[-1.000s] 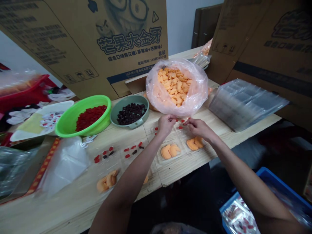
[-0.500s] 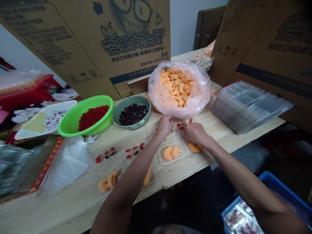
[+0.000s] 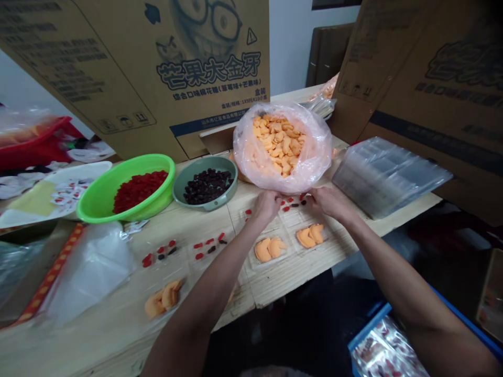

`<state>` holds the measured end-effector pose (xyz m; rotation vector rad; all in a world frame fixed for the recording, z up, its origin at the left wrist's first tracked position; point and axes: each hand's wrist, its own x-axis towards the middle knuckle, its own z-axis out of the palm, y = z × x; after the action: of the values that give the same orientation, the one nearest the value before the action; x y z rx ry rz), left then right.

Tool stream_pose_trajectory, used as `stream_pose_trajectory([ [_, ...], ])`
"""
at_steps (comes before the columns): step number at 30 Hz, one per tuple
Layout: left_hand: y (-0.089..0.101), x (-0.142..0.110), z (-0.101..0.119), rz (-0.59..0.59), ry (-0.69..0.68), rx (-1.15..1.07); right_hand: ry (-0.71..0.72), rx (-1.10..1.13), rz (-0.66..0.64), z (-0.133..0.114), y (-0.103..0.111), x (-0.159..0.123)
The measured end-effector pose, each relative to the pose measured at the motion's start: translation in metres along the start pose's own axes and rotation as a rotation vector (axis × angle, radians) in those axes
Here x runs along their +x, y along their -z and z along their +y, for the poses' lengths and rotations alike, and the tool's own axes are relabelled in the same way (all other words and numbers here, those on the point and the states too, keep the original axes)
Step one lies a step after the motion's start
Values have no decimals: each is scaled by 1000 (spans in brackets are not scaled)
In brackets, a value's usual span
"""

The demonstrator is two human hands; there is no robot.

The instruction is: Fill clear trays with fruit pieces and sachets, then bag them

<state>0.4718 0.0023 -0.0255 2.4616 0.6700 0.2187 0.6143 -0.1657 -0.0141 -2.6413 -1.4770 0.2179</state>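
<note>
My left hand (image 3: 266,207) is at the far edge of a clear plastic tray (image 3: 299,217), fingers pinched together. My right hand (image 3: 329,203) is closed at that tray's far right corner, its fingertips beside the small red and black pieces (image 3: 291,203). What either hand pinches, if anything, is too small to make out. The near compartment holds orange crescent-shaped pieces (image 3: 310,236). Under my left wrist lies a similar tray with orange pieces (image 3: 270,249). Further left, another tray holds orange pieces (image 3: 163,299) and red and black ones; my left forearm covers part of the tray beside it.
Behind my hands stands an open plastic bag (image 3: 323,152) of orange pieces. To its left are a grey-green bowl (image 3: 223,200) of dark pieces and a green basin (image 3: 88,206) of red ones. Stacked clear trays (image 3: 387,178) stand right; a blue crate (image 3: 371,332) sits below. Large cartons (image 3: 129,63) rise behind.
My right hand has shifted right and slightly away, uncovering the red and black pieces and the orange pieces in the tray. My left hand stays near the tray's far edge. The view has shifted slightly.
</note>
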Motion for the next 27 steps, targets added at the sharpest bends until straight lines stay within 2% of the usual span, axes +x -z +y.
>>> stream_pose_trajectory([
  [5,34,-11,-45,136,123,28,55,86,77,12,-18,-2],
  [8,59,-28,-68,118,162,64,59,62,70,12,-24,-4],
  [11,72,-44,-74,87,135,91,49,48,48,11,-23,-3],
  [14,68,-47,-67,83,69,110,23,88,74,11,-21,-1],
  [18,39,-29,-50,81,-13,91,-6,204,104,4,-19,-2],
  [22,15,-11,-42,76,-2,40,14,284,124,-7,-15,-10],
  [24,13,-8,-47,97,36,6,-32,350,144,-6,-14,-17],
  [27,25,-14,-62,140,114,-32,-158,494,151,5,-16,-25],
])
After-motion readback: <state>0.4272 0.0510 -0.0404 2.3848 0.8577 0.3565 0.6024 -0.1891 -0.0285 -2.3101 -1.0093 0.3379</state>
